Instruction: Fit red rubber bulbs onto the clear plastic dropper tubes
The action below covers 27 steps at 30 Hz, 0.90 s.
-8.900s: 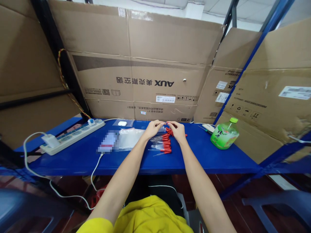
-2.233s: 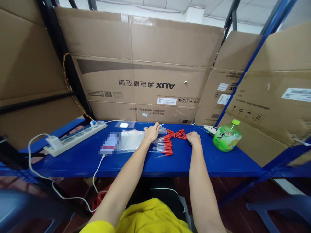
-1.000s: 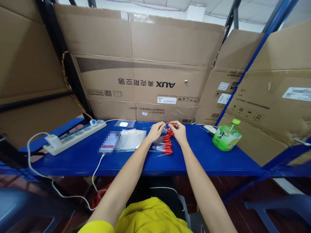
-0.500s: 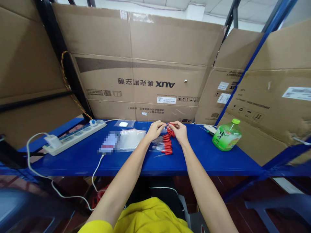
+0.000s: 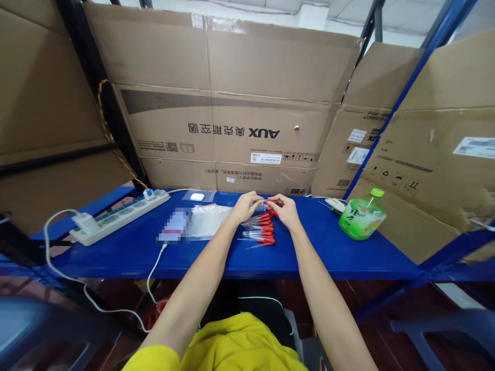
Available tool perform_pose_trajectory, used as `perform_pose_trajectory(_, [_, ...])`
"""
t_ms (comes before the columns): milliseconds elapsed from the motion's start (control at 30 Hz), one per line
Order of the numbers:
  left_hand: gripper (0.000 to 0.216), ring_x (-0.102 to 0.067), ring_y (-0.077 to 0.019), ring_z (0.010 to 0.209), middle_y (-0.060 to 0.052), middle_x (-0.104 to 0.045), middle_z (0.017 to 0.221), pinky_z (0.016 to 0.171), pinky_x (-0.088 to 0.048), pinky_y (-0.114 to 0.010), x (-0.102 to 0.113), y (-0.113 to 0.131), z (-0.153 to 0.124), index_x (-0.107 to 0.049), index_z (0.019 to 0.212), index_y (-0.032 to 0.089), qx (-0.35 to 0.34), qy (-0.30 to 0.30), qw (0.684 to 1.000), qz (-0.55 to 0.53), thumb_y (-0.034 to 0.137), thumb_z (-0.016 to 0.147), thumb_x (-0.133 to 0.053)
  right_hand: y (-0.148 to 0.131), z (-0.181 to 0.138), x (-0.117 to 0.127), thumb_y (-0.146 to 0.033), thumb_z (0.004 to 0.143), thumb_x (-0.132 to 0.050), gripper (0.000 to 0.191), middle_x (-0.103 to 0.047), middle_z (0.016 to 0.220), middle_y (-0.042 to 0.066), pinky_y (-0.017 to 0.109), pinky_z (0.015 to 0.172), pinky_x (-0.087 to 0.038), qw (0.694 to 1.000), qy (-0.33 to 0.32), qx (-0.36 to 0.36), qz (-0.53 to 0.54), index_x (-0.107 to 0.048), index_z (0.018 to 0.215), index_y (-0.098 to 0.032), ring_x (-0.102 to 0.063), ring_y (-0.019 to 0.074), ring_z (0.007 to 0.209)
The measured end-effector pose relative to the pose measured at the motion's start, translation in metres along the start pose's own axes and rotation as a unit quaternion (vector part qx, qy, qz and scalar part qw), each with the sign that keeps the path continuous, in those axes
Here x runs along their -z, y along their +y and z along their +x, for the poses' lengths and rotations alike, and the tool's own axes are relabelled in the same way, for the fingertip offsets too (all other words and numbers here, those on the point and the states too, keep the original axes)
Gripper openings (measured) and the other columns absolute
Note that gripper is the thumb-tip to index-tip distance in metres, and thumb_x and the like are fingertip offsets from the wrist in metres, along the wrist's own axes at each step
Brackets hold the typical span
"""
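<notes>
Near the back edge of the blue worktop (image 5: 320,255), I see the left hand (image 5: 246,208) pinching a clear tube (image 5: 263,202) and the right hand (image 5: 284,210) pinching a red cap (image 5: 271,202); whether the two pieces join I cannot tell. Red-capped tubes (image 5: 266,234) lie in a row toward the front edge; a green bottle (image 5: 362,218) stands near the right edge.

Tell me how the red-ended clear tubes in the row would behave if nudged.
The red-ended clear tubes look thin and slender, so they are probably light. They may slide easily on the smooth, glossy blue table. Since they lie crowded together, nudging one would likely shift others.
</notes>
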<state>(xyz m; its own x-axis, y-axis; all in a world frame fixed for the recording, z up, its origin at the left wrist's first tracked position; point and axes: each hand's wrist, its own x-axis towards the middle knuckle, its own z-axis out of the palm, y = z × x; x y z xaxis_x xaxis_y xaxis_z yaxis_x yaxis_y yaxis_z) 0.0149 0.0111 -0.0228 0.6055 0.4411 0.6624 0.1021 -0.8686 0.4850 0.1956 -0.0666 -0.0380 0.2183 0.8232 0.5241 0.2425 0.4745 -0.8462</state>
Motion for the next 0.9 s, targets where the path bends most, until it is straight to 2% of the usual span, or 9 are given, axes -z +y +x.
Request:
perform_pose_trajectory(100, [0.021,-0.056,-0.0195,0.077,-0.007,-0.066,0.083,0.076,-0.043,-0.030,0.000,0.002,0.002,-0.078,0.094,0.020,0.042,0.065,0.994,-0.078,0.038,0.089,-0.068,0.001,0.000,-0.001,-0.047,0.077,-0.077,0.030,-0.076,0.079,0.006,0.035,0.071,-0.059,0.999,0.016,0.028,-0.038,-0.071,0.088,-0.020,-0.074,0.0244,0.073])
perform_pose_trajectory(167, [0.022,-0.057,-0.0174,0.076,-0.006,-0.067,0.088,0.073,-0.044,-0.028,-0.003,0.004,0.004,-0.076,0.099,0.021,0.103,0.151,0.966,-0.182,0.036,0.083,-0.076,0.000,0.000,-0.002,-0.045,0.081,-0.073,0.026,-0.076,0.082,0.006,0.034,0.070,-0.058,0.996,0.040,0.051,-0.064,-0.072,0.089,-0.021,-0.073,0.0234,0.072])
perform_pose_trajectory(233, [0.028,-0.058,-0.0138,0.071,-0.006,-0.067,0.094,0.064,-0.044,-0.024,-0.007,0.006,0.008,-0.070,0.106,0.020,0.192,0.234,0.896,-0.324,0.036,0.083,-0.075,-0.004,-0.001,-0.004,-0.043,0.084,-0.070,0.023,-0.076,0.085,0.006,0.034,0.071,-0.058,0.990,0.065,0.075,-0.098,-0.072,0.091,-0.021,-0.072,0.0229,0.073])
perform_pose_trajectory(333, [0.026,-0.059,-0.0106,0.061,-0.009,-0.068,0.092,0.049,-0.037,-0.019,-0.011,0.010,0.014,-0.061,0.100,0.016,0.315,0.249,0.746,-0.531,0.041,0.093,-0.063,-0.010,-0.004,-0.007,-0.038,0.087,-0.065,0.020,-0.077,0.088,0.006,0.034,0.076,-0.056,0.981,0.069,0.111,-0.147,-0.073,0.092,-0.021,-0.071,0.0229,0.078])
perform_pose_trajectory(400, [0.027,-0.055,-0.0086,0.055,-0.007,-0.065,0.083,0.043,-0.032,-0.017,-0.011,0.013,0.015,-0.054,0.088,0.016,0.333,0.236,0.666,-0.624,0.040,0.098,-0.055,-0.013,-0.006,-0.011,-0.036,0.088,-0.064,0.019,-0.076,0.088,0.006,0.034,0.078,-0.055,0.977,0.049,0.122,-0.167,-0.073,0.091,-0.021,-0.071,0.0227,0.079])
perform_pose_trajectory(467, [0.032,-0.046,-0.0065,0.047,-0.002,-0.057,0.072,0.040,-0.027,-0.017,-0.007,0.014,0.014,-0.044,0.078,0.018,0.316,0.232,0.615,-0.684,0.038,0.102,-0.046,-0.014,-0.007,-0.015,-0.037,0.087,-0.064,0.019,-0.076,0.088,0.005,0.034,0.078,-0.055,0.978,0.031,0.120,-0.165,-0.073,0.092,-0.021,-0.071,0.0224,0.079])
perform_pose_trajectory(533, [0.036,-0.036,-0.0062,0.042,0.003,-0.046,0.064,0.039,-0.023,-0.018,-0.002,0.015,0.012,-0.036,0.073,0.019,0.295,0.222,0.590,-0.718,0.039,0.103,-0.041,-0.012,-0.007,-0.018,-0.039,0.086,-0.065,0.020,-0.076,0.089,0.005,0.033,0.077,-0.056,0.985,0.019,0.103,-0.135,-0.072,0.095,-0.022,-0.071,0.0223,0.079])
perform_pose_trajectory(667, [0.037,-0.026,-0.0073,0.040,0.005,-0.034,0.061,0.038,-0.020,-0.019,0.004,0.016,0.010,-0.033,0.073,0.020,0.273,0.215,0.578,-0.739,0.040,0.104,-0.036,-0.003,-0.004,-0.023,-0.045,0.084,-0.069,0.028,-0.075,0.081,0.004,0.032,0.068,-0.057,0.999,0.007,0.034,-0.031,-0.069,0.099,-0.022,-0.072,0.0216,0.070])
perform_pose_trajectory(900, [0.039,-0.025,-0.0071,0.042,0.004,-0.037,0.064,0.040,-0.023,-0.020,0.001,0.020,0.013,-0.040,0.078,0.019,0.245,0.224,0.564,-0.756,0.045,0.105,-0.029,0.001,-0.001,-0.024,-0.049,0.077,-0.076,0.032,-0.073,0.070,0.003,0.032,0.064,-0.058,0.999,0.011,-0.015,0.040,-0.069,0.088,-0.019,-0.070,0.0198,0.062])
